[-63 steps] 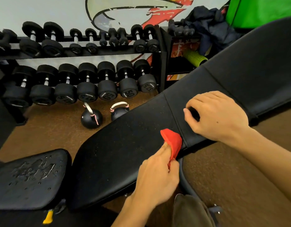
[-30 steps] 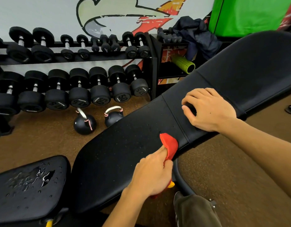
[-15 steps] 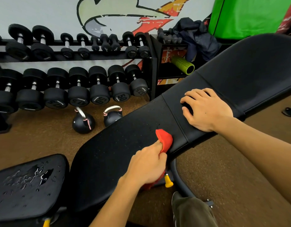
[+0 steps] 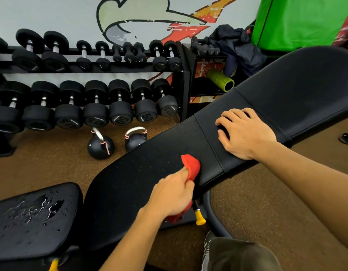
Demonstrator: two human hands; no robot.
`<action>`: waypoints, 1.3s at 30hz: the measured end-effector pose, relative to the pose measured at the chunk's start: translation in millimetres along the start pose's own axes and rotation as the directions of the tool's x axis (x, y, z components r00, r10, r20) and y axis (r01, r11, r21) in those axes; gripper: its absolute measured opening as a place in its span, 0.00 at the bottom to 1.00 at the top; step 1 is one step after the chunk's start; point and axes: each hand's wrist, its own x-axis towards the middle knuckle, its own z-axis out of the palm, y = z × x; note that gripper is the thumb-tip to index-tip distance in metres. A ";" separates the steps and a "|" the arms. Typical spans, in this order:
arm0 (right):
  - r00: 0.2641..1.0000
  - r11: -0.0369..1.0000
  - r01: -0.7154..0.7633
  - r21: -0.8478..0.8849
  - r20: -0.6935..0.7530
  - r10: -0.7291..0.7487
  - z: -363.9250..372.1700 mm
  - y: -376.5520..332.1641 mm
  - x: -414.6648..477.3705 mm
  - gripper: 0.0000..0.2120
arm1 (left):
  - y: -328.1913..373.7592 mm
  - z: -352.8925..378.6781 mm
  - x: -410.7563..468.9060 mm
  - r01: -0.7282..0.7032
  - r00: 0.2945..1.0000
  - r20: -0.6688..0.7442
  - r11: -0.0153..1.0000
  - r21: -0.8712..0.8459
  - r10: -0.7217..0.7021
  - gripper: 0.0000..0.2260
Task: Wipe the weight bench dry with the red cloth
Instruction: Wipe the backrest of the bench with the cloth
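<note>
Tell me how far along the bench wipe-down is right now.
Done: the upper back pad shows no visible drops. In hand: the left hand grips the red cloth against the middle pad near the seam, while the right hand rests beyond it; fine droplets speckle that pad. Left: the seat pad, which holds pooled water, untouched.

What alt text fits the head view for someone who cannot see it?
The left hand grips a red cloth against the black weight bench, while the right hand rests further up it. The seat pad is beaded with water; dumbbells fill a rack behind.
</note>
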 end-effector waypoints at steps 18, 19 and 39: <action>0.998 1.000 0.004 0.009 0.062 -0.004 2.9 -0.4 4.6 0.27 | 7.2 -31.3 43.8 0.084 0.996 0.015 0.996 -0.027 -0.083 0.12; 0.998 1.000 0.002 0.006 0.065 -0.003 3.3 -0.3 5.0 0.27 | 14.7 -31.3 46.6 0.057 0.998 0.015 0.998 -0.025 -0.057 0.11; 0.996 1.000 0.001 0.004 0.090 -0.002 1.5 -0.8 6.6 0.26 | 31.1 -18.2 35.9 -0.024 1.000 0.000 0.999 -0.046 0.024 0.08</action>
